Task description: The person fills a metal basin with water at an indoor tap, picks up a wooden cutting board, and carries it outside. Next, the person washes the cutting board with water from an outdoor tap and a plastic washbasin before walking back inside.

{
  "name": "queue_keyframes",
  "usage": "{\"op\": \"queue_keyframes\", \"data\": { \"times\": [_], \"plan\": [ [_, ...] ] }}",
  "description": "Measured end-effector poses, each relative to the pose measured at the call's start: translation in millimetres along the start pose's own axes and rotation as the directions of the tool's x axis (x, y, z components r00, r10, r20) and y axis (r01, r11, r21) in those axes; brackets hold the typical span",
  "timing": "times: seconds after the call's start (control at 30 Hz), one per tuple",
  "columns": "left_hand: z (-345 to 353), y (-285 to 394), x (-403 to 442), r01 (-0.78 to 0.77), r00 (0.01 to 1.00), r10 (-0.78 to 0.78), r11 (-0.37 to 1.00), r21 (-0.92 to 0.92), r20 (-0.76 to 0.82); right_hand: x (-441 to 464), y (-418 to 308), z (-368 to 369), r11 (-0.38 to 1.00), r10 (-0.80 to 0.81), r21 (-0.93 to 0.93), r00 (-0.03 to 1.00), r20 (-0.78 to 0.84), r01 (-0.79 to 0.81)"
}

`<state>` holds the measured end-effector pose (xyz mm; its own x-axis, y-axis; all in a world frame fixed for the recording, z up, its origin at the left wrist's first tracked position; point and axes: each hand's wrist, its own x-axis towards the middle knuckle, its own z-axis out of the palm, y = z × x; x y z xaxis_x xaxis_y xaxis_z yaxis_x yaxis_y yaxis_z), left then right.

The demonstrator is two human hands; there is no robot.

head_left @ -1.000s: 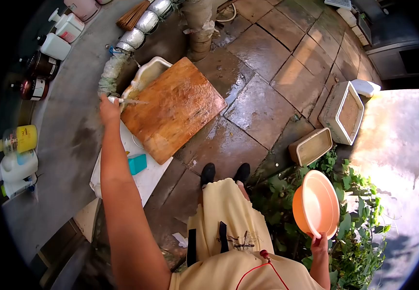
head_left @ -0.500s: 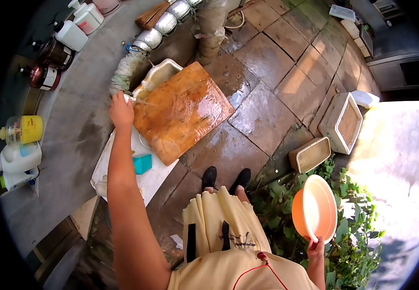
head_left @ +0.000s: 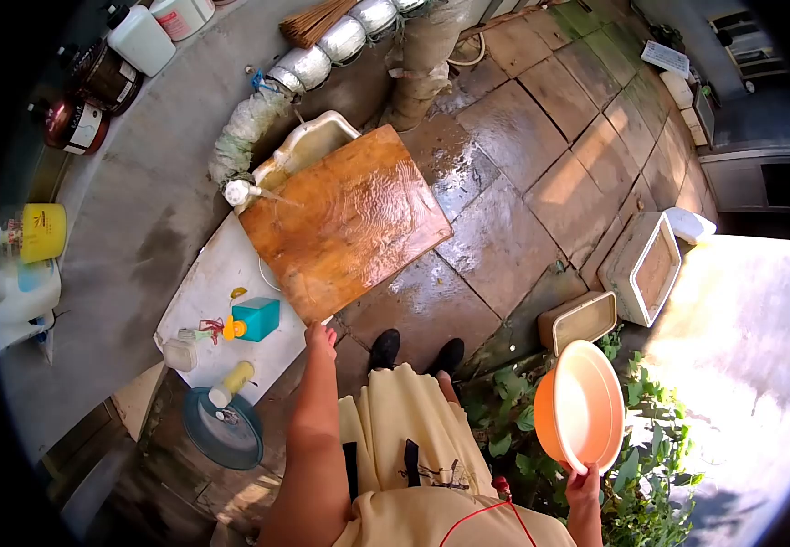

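Note:
A wet wooden board (head_left: 349, 223) lies tilted across a white sink (head_left: 308, 141). Water runs onto it from the tap (head_left: 238, 191), which has a white knob. My left hand (head_left: 320, 338) is at the board's near corner, fingers partly extended; whether it touches the wood is unclear. Off to the right, my right hand (head_left: 584, 485) grips the rim of an orange plastic basin (head_left: 564, 410), held on its side above the plants. A teal pump bottle (head_left: 256, 319) with a yellow-orange head lies on the white counter (head_left: 196, 296) left of my left hand.
Several pump bottles (head_left: 76, 125) line the grey ledge (head_left: 144, 205) at left. A dark round basin (head_left: 223, 428) sits below the counter. Rectangular planters (head_left: 577, 324) and leafy plants (head_left: 636, 456) edge the wet tiled floor (head_left: 495, 219). Foil-wrapped pipe (head_left: 340, 41) runs behind the sink.
My left hand has left the tap and come down to the board's near corner. Water ripples across more of the board. My right hand still holds the orange basin, now slightly lower in view.

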<state>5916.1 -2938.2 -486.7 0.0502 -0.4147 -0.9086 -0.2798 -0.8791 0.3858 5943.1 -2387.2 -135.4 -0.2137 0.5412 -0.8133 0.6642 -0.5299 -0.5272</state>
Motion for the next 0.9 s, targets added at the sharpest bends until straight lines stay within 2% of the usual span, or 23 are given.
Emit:
{"op": "queue_keyframes", "data": {
  "times": [0.03,0.07,0.13,0.17,0.23,0.27,0.33,0.37,0.43,0.47,0.53,0.57,0.63,0.67,0.77,0.9],
  "plan": [
    [-0.7,-9.5,7.5,0.069,0.997,-0.065,0.992,-0.107,0.036,-0.9,-1.7,5.9,1.000,-0.003,-0.005,1.000,-0.008,0.003],
    [0.3,-18.1,16.9,0.075,0.997,-0.071,0.991,-0.114,0.035,-2.9,-4.6,11.6,0.999,0.014,-0.038,1.000,-0.003,-0.014],
    [8.4,-31.1,32.1,0.175,0.976,-0.112,0.912,-0.372,0.185,2.0,-5.0,20.3,0.998,-0.041,-0.038,0.999,0.000,0.041],
    [14.0,-40.2,38.0,0.180,0.976,-0.117,0.909,-0.377,0.184,3.9,-5.6,24.1,0.996,-0.087,-0.032,0.996,0.004,0.087],
    [34.8,-50.9,28.3,0.234,0.935,-0.100,0.893,-0.383,0.339,6.8,-7.7,32.7,0.996,-0.080,-0.038,0.997,0.022,0.081],
    [48.6,-53.9,20.1,0.236,0.937,-0.101,0.889,-0.392,0.335,13.1,-7.6,30.0,0.997,-0.075,-0.030,0.997,0.022,0.076],
    [86.0,-49.5,-4.5,0.274,0.898,-0.096,0.886,-0.374,0.430,14.6,-10.3,41.8,0.996,-0.085,-0.020,0.996,0.010,0.085],
    [102.1,-51.8,-4.6,0.278,0.899,-0.099,0.881,-0.383,0.426,10.7,-11.5,48.6,0.996,-0.088,-0.030,0.996,0.012,0.089],
    [127.4,-52.3,-1.1,0.355,0.914,-0.124,0.705,-0.614,0.386,6.6,-13.4,57.9,0.997,-0.062,-0.055,0.998,0.030,0.063],
    [134.8,-54.4,5.7,0.355,0.915,-0.125,0.703,-0.616,0.385,7.1,-13.9,59.0,0.997,-0.056,-0.058,0.998,0.009,0.056],
    [151.1,-57.6,19.2,0.283,0.949,-0.049,0.570,-0.772,0.312,4.9,-15.8,60.3,0.998,-0.045,-0.052,0.999,0.009,0.045],
    [155.6,-56.1,23.9,0.277,0.950,-0.044,0.572,-0.772,0.308,5.5,-14.8,60.3,0.999,-0.029,-0.046,1.000,0.009,0.029],
    [169.1,-48.7,14.5,0.294,0.953,-0.142,0.631,-0.718,0.266,11.4,-14.9,57.6,0.998,-0.027,-0.048,1.000,0.003,0.027],
    [178.7,-42.8,4.7,0.304,0.951,-0.125,0.556,-0.774,0.284,14.0,-14.7,55.2,0.999,-0.015,-0.051,1.000,0.009,0.016],
    [207.5,-23.3,-8.0,0.295,0.945,-0.065,0.591,-0.751,0.320,21.3,-15.3,50.1,0.999,0.009,-0.044,1.000,0.022,-0.008],
    [223.1,-5.7,6.8,0.367,0.925,-0.165,0.614,-0.699,0.341,2.7,-18.0,60.8,0.998,-0.008,-0.068,0.996,0.094,0.014]
  ]
}}
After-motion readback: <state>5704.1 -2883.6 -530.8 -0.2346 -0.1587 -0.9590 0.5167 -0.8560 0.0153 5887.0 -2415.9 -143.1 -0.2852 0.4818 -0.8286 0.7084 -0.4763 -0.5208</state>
